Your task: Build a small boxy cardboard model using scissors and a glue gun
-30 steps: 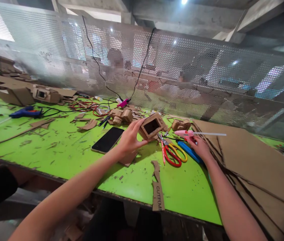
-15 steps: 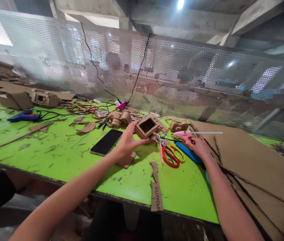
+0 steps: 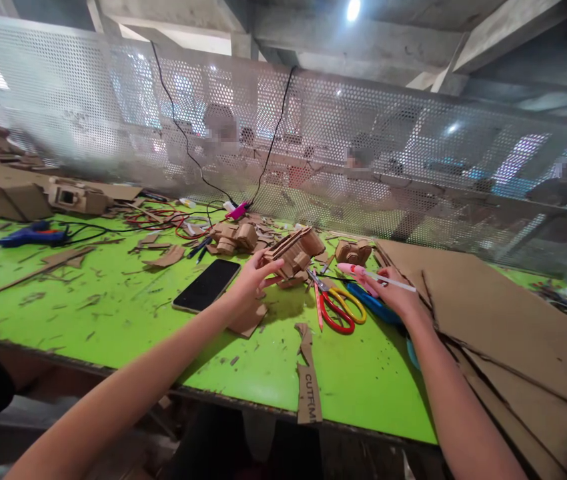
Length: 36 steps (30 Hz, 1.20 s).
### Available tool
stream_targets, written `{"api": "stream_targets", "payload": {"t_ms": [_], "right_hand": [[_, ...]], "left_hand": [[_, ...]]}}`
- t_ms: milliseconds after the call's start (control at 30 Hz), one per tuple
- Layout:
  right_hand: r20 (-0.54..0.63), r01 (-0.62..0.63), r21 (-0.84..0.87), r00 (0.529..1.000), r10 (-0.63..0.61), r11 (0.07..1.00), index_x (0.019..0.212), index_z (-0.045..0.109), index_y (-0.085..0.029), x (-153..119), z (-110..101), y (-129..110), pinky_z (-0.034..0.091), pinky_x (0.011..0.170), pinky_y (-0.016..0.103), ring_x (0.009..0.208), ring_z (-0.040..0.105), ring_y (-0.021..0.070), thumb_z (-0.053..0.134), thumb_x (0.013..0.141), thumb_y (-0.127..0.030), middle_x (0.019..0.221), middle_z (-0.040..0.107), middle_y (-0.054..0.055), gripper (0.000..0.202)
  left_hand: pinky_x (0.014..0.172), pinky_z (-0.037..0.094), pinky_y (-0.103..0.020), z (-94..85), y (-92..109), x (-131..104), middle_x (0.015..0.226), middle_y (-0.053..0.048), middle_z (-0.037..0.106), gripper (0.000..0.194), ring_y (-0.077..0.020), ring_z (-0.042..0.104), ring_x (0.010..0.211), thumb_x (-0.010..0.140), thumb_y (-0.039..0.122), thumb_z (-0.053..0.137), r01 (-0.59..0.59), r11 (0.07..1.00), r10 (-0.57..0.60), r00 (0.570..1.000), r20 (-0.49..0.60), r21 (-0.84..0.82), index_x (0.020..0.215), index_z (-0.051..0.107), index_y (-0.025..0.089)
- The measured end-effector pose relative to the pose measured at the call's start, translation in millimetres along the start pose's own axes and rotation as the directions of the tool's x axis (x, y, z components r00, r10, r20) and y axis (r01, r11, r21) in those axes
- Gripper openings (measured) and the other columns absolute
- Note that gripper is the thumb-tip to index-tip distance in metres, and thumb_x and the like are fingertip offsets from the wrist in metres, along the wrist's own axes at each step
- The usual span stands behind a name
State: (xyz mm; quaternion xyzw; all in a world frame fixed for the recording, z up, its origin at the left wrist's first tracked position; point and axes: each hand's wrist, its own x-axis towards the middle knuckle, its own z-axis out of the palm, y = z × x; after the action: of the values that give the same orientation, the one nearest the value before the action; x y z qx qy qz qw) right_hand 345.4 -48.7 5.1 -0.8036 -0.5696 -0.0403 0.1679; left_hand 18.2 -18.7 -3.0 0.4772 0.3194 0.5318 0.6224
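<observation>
My left hand (image 3: pixel 256 279) grips a small layered cardboard model (image 3: pixel 296 253), tilted above the green table (image 3: pixel 363 373). In my right hand (image 3: pixel 393 290) is a pink glue gun (image 3: pixel 356 269) with a white glue stick out of its back, its nozzle toward the model. Between the hands lie scissors (image 3: pixel 341 310) with red and yellow handles and a pink pencil-like stick (image 3: pixel 319 308). A blue-handled tool (image 3: pixel 373 305) lies partly under my right hand. The black phone (image 3: pixel 207 285) is left of my left hand, and a flat cardboard piece (image 3: pixel 248 320) lies below it.
Cardboard models (image 3: pixel 233 237) and scraps lie further back. At left are a blue glue gun (image 3: pixel 33 233) and cardboard boxes (image 3: pixel 11 201). Large cardboard sheets (image 3: pixel 503 313) cover the right side. A perforated screen (image 3: pixel 273 153) stands behind, with people blurred beyond it.
My left hand has turned the cardboard model, so its rectangular opening no longer shows. The glue gun has tilted, its glue stick now slanting down to the right. The view has shifted slightly.
</observation>
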Motion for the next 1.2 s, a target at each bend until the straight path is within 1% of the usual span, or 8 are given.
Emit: {"api": "stream_targets", "payload": {"t_ms": [200,300,433,533,667,867,1067,1200], "right_hand": [[-0.005,0.265,0.09,0.964,-0.265,0.96,0.088,0.07,-0.022,12.4,28.5,23.3,0.047,0.065,0.033,0.074,0.065,0.0238,0.042,0.09,-0.048,0.083,0.072,0.009,0.039],[0.009,0.392,0.141,0.918,-0.397,0.909,0.096,0.071,-0.022,15.2,33.6,25.1,0.049,0.078,0.034,0.088,0.065,0.0225,0.042,0.091,-0.038,0.098,0.072,0.007,0.034],[-0.037,0.51,0.147,0.859,-0.51,0.848,0.105,0.069,-0.019,14.2,27.8,17.6,0.042,0.096,0.038,0.107,0.058,0.0237,0.048,0.084,-0.026,0.114,0.067,0.008,0.031],[0.022,0.584,0.106,0.808,-0.589,0.805,0.112,0.066,-0.019,8.7,26.4,8.0,0.04,0.098,0.041,0.112,0.056,0.0269,0.056,0.074,-0.019,0.12,0.065,0.009,0.04],[0.042,0.553,0.086,0.829,-0.558,0.828,0.122,0.06,-0.02,0.5,34.8,-4.3,0.041,0.094,0.044,0.115,0.052,0.0317,0.065,0.073,-0.029,0.128,0.058,0.014,0.05],[-0.022,0.518,0.146,0.853,-0.521,0.843,0.112,0.063,-0.018,2.8,37.8,-9.5,0.047,0.079,0.033,0.089,0.06,0.0225,0.055,0.085,-0.038,0.104,0.063,0.011,0.035],[-0.346,0.271,0.156,0.916,-0.204,0.95,0.103,0.066,-0.016,12.8,26.2,-0.3,0.043,0.086,0.038,0.095,0.057,0.0281,0.038,0.091,-0.052,0.097,0.065,0.014,0.047],[-0.319,0.207,0.202,0.938,-0.136,0.957,0.094,0.069,-0.015,14.9,26.0,10.0,0.046,0.078,0.035,0.086,0.06,0.0265,0.036,0.09,-0.055,0.089,0.067,0.013,0.052]], "left_hand": [[0.075,0.052,-0.03,-0.4,-4.0,4.1,0.1,-0.004,0.064,0.046,-0.0169,0.065,0.084,0.064,0.037,0.078,-0.039,0.999,0.039,0.999,0.012,0.027,0.101,0.056,0.021],[0.074,0.053,-0.03,0.4,-2.1,3.2,0.098,-0.005,0.065,0.046,-0.0175,0.065,0.082,0.063,0.036,0.079,-0.026,0.999,0.026,1.0,-0.009,0.019,0.101,0.057,0.021],[0.07,0.053,-0.03,1.2,0.4,1.2,0.095,-0.003,0.064,0.049,-0.0176,0.066,0.079,0.063,0.038,0.078,0.009,0.999,-0.008,0.999,-0.032,0.048,0.104,0.057,0.022],[0.072,0.053,-0.029,0.2,-0.8,2.0,0.099,-0.004,0.064,0.05,-0.0165,0.065,0.08,0.064,0.039,0.078,-0.013,0.998,0.014,1.0,-0.021,0.062,0.105,0.056,0.021],[0.068,0.053,-0.029,-1.0,-2.3,3.1,0.104,-0.006,0.064,0.052,-0.0189,0.066,0.083,0.066,0.038,0.076,-0.01,0.995,0.013,1.0,-0.028,0.101,0.111,0.055,0.023],[0.067,0.053,-0.03,-0.7,-1.0,1.8,0.106,-0.007,0.065,0.051,-0.0213,0.066,0.085,0.067,0.038,0.075,-0.017,0.991,0.021,0.999,-0.024,0.129,0.111,0.055,0.023],[0.076,0.052,-0.032,-2.4,-1.7,3.2,0.106,-0.007,0.064,0.051,-0.021,0.065,0.09,0.066,0.037,0.076,-0.046,0.994,0.046,0.999,0.001,0.097,0.11,0.056,0.022],[0.076,0.052,-0.032,-3.3,-3.1,4.4,0.102,-0.006,0.065,0.052,-0.0196,0.065,0.086,0.065,0.038,0.077,-0.047,0.993,0.048,0.999,-0.004,0.106,0.11,0.056,0.022]]}}
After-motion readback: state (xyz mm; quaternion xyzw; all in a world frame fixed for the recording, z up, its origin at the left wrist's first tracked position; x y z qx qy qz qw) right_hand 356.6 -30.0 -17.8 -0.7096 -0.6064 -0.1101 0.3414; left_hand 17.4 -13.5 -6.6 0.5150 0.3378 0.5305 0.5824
